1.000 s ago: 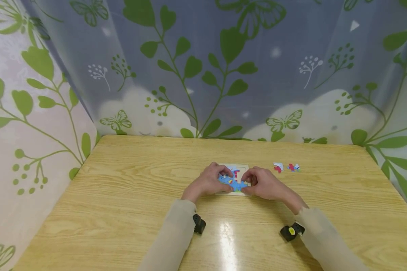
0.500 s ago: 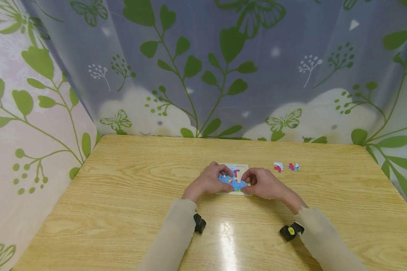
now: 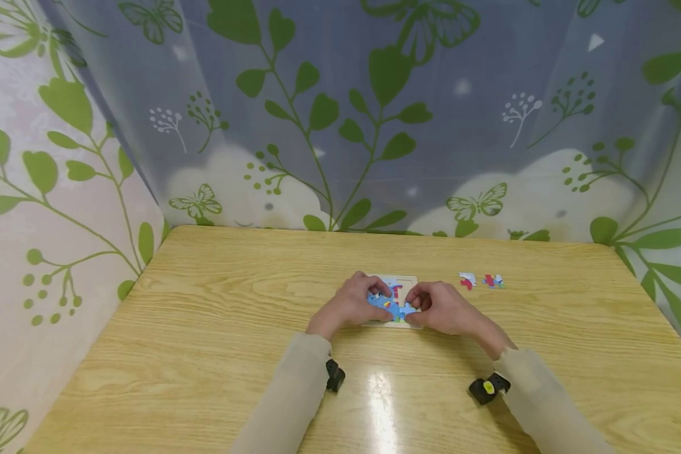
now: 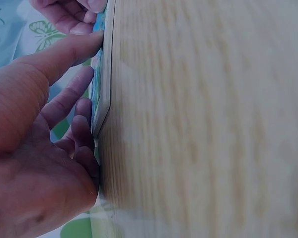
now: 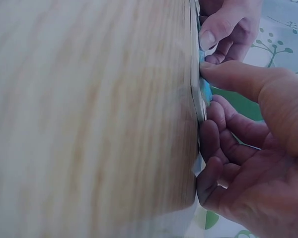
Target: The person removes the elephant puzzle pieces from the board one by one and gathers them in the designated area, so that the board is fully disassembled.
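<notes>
A small jigsaw puzzle board [image 3: 392, 324] with a pale frame lies on the table, its inside partly filled with blue picture pieces. My left hand [image 3: 354, 299] rests over its left side, thumb and fingertips touching the assembled pieces. At the lower right of the board, my right hand [image 3: 444, 308] pinches a blue puzzle piece [image 3: 409, 308] between thumb and fingers. In the right wrist view this blue piece [image 5: 207, 92] stands slightly proud of the board's edge. A bare pale area of the board shows at its upper right. The fingers hide parts of the picture.
Two loose puzzle pieces, one white and red [image 3: 468, 280] and one red and blue [image 3: 493, 281], lie right of the board. The wooden table [image 3: 215, 302] ends at a leaf-patterned curtain [image 3: 340, 126] behind. A bright reflection lies near the front.
The blue piece at my right fingertips has shifted and tilted slightly. Both hands stay in almost the same place, and the loose pieces lie where they were.
</notes>
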The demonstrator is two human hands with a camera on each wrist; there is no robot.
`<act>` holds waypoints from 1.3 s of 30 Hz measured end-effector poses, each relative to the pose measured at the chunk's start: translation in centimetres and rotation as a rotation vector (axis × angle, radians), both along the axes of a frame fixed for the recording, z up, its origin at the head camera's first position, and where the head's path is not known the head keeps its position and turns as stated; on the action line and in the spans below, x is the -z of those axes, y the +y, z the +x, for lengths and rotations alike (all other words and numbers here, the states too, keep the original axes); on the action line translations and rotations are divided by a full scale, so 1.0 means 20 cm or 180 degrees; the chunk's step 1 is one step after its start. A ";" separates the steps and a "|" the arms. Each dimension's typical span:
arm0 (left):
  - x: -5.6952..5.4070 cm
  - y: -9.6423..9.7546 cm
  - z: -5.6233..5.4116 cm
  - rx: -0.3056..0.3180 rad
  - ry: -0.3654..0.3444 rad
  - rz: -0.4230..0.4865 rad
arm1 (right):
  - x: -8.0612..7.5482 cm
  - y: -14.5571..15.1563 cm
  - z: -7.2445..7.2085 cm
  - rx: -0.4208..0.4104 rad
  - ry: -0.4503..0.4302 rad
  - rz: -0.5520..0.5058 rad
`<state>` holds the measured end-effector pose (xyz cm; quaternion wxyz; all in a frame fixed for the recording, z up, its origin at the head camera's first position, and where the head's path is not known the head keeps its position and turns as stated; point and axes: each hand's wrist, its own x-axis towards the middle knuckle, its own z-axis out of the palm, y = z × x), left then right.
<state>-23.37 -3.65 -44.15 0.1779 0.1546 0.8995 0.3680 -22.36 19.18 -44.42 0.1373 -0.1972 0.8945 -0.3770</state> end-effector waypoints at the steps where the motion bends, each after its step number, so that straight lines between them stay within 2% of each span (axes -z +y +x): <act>1: 0.00 0.00 0.00 0.0001 0.0006 -0.0012 | 0.00 0.00 0.00 0.0003 -0.0003 -0.0005; 14: 0.00 0.00 0.00 -0.0008 0.0010 0.0004 | 0.00 0.01 0.01 -0.0049 0.0056 -0.0066; 23: 0.00 0.00 0.00 0.0006 0.0036 -0.0035 | -0.01 0.05 0.02 -0.0250 -0.0017 -0.0307; 39: 0.00 0.00 0.01 -0.0006 0.0054 -0.0069 | -0.01 0.08 0.03 -0.0225 -0.0004 -0.0559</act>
